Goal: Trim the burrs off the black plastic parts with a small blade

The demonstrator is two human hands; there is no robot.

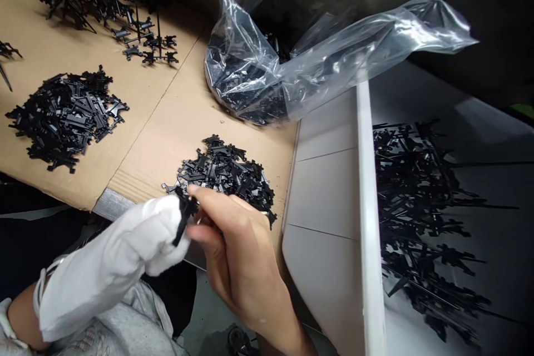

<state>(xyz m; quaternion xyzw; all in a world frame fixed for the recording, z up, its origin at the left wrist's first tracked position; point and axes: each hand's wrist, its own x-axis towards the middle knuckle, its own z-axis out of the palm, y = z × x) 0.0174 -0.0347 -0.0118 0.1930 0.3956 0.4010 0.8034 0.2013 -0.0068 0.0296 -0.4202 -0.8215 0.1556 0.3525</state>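
Right now we hold a small black part (182, 222) just off the near edge of the table (144, 164), in front of us and over our lap. Our left hand (156, 233), in a white glove, is closed on it. Our bare right hand (244, 245) meets it from the other side, thumb and forefinger bent around it; we cannot tell whether they pinch it or only touch it.

Just beyond our right hand lies a heap of similar black pieces (227, 172), on the brown cardboard that covers the table. Farther left we see a second heap (69, 117), and behind that, pieces joined to thin black stems (152, 44). Near the back, a clear plastic bag (250, 86) holds more black pieces, its loose end stretching right over the rim of a white bin (369, 222). Inside the bin, many stemmed black pieces (417, 200) lie tangled together.
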